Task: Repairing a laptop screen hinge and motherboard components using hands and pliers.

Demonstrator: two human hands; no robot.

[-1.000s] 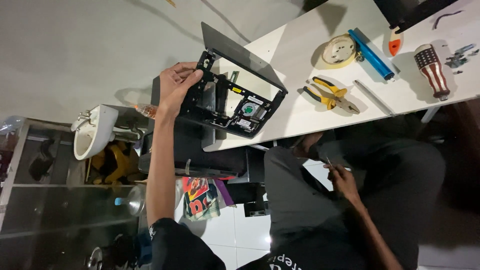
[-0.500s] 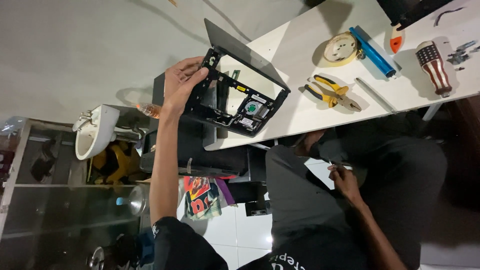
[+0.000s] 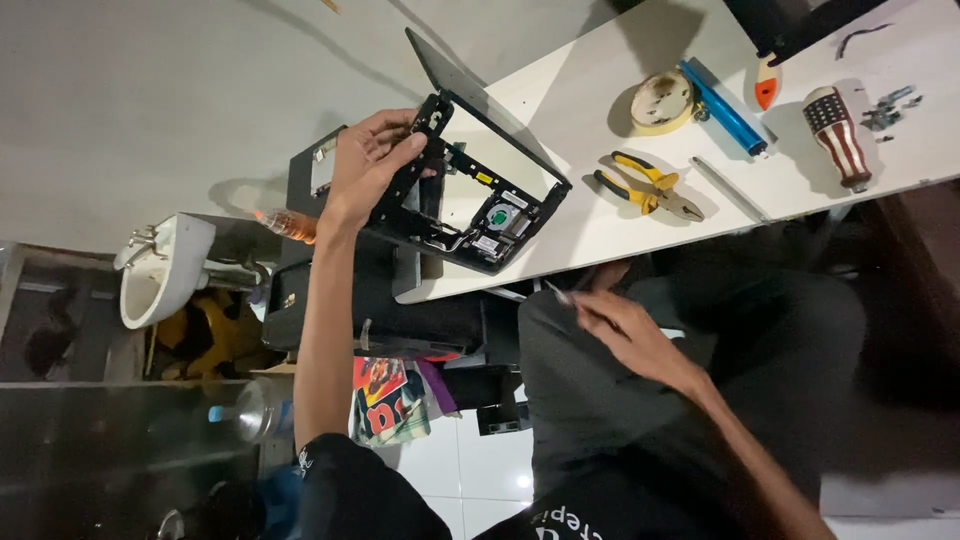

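My left hand [image 3: 370,165] clamps the laptop frame's [image 3: 455,205] end; it tilts off the table [image 3: 600,100]. Right hand [image 3: 625,335] pinches a thin tool [image 3: 560,293] below, pointing at it.

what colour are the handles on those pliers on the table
Yellow and black handles on the pliers, clearest in the head view.

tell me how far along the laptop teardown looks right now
Done: the laptop base is stripped to a bare frame, fan and board exposed, and loose screws lie on the white table. In hand: the left hand grips the frame's edge; the right hand holds a thin tool over the lap. Left: fan and board remain mounted; the pliers lie idle.
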